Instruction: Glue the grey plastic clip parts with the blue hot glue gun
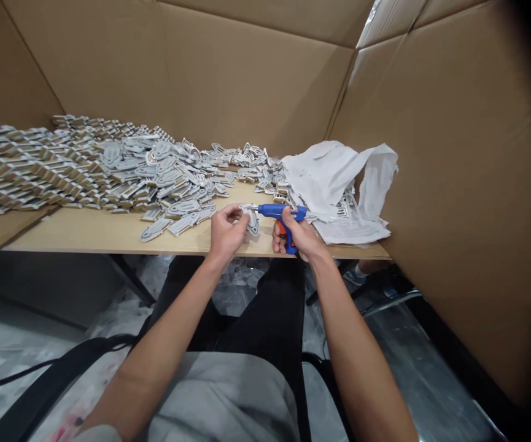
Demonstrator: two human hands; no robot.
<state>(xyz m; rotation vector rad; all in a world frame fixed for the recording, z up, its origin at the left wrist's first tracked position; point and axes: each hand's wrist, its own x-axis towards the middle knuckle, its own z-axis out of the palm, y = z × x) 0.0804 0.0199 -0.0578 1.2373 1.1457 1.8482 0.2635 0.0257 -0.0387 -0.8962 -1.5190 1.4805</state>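
Observation:
My right hand [298, 236] is closed round the grip of a blue glue gun [278, 212] with an orange trigger, its nozzle pointing left. My left hand [225, 230] pinches a small grey flat piece [251, 222] just at the gun's nozzle, above the front edge of the wooden table [108, 236]. Both hands sit close together near that front edge.
Several grey flat pieces lie in rows and heaps [108, 162] across the table's back and left. A crumpled white bag [339, 178] with more pieces lies at the right. Cardboard walls [431, 153] enclose the table at the back and right. My lap is below.

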